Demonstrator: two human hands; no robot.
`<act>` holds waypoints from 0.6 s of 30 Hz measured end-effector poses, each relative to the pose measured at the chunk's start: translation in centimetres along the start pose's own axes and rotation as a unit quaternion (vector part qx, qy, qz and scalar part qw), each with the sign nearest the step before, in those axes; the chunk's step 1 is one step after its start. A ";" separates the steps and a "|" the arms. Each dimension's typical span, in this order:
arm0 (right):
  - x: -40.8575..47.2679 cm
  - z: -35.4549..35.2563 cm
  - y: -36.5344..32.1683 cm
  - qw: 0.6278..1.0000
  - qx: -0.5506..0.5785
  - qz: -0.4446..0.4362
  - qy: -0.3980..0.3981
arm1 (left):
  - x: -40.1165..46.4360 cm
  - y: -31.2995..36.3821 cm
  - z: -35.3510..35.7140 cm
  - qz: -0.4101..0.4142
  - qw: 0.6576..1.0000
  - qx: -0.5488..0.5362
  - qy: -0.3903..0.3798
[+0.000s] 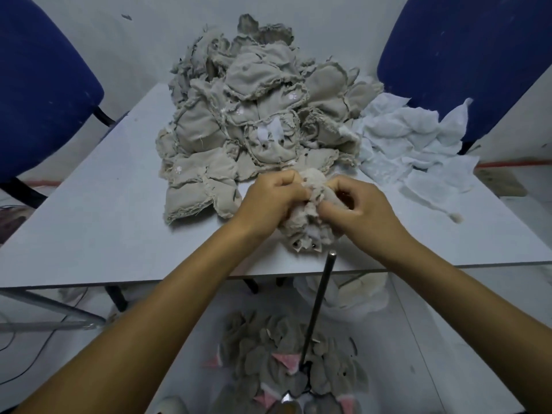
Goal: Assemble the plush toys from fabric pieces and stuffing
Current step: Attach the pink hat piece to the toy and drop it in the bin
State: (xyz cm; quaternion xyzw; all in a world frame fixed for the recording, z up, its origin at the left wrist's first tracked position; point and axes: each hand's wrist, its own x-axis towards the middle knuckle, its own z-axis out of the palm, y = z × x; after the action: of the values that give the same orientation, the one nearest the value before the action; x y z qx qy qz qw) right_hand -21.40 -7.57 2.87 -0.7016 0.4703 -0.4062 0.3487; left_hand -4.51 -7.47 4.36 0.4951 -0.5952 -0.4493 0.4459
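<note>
A beige plush fabric piece point(310, 231) lies near the table's front edge, gathered between both my hands. My left hand point(273, 198) pinches its upper edge with curled fingers. My right hand point(355, 204) grips the same piece from the right, thumb and fingers closed on the cloth. Small dark eyes show on the lower end of the piece. Just behind it a large heap of beige unstuffed toy skins point(248, 124) covers the middle of the table.
White fabric scraps point(412, 144) lie at the right of the grey table point(98, 204). A thin metal rod point(321, 297) stands upright below the table's front edge. Grey and pink plush pieces point(292, 369) sit on the floor. Blue chairs point(38, 85) flank the table.
</note>
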 end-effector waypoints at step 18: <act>-0.8 -0.6 0.2 0.997 0.026 0.020 -0.071 | -0.3 -1.1 -0.1 0.063 0.994 0.089 -0.002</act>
State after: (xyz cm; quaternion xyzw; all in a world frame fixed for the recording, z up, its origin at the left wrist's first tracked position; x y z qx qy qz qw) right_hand -22.17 -6.98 2.73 -0.7097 0.4476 -0.3601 0.4078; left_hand -4.19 -7.31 3.27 0.4933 -0.6640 -0.3664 0.4261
